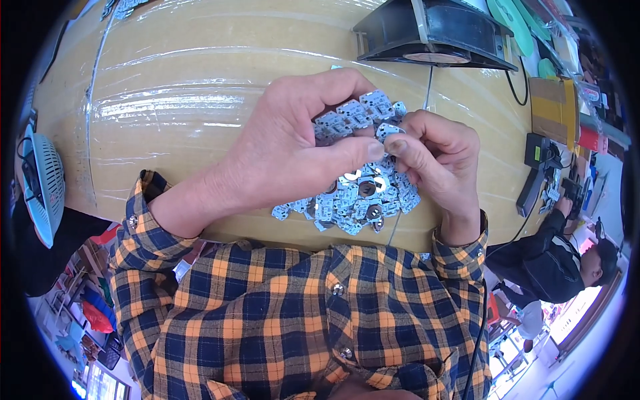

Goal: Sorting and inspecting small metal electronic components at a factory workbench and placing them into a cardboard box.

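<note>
Above heaped circuit boards [341,208]: left hand [290,137], gripping board row [355,115]; right hand [441,150], pinching single board [388,131]; slackened pinch could drop it.

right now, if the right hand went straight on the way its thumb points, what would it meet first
Pointing leftward, the right hand would likely first meet the small circuit board by its thumb, which it seems to touch; the left hand looks next, though depth is unclear.

Rough circuit boards [325,209], glossy plastic film [167,107]
</note>
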A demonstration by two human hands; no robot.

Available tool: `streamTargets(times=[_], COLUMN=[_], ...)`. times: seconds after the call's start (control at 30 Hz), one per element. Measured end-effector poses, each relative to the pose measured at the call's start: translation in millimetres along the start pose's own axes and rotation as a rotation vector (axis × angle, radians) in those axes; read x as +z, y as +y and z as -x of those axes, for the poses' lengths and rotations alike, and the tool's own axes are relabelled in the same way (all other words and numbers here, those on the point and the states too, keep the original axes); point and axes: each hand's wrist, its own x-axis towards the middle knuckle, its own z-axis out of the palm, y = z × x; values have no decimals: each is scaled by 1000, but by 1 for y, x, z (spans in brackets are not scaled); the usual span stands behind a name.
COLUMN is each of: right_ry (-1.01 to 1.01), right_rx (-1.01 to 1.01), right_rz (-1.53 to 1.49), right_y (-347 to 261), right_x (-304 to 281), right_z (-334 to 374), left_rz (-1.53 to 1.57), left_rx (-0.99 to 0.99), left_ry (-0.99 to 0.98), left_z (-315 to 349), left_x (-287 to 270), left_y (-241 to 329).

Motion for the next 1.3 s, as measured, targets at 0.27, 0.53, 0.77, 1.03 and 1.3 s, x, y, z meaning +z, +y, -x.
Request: streamTargets(times=[0.27, 0.53, 0.77, 1.03, 1.3], right_ry=[43, -34, -36, 27, 189], right_rx=[-5, -238, 117, -213, -776], right_rz=[113, 319, -53, 353, 1030], right_y=[-6, -1, -9, -9, -13], right_x=[6, 2, 2, 3, 17], right_z=[2, -2, 3, 1, 17], left_rz=[-108, -172, -41, 54, 351], left_rx=[-38, -43, -143, -180, -326], left_ry=[48, -8, 49, 75, -23], left_z=[2, 3, 3, 5, 1], left_x=[2, 1, 3, 3, -10], left_y=[3, 5, 4, 9, 11])
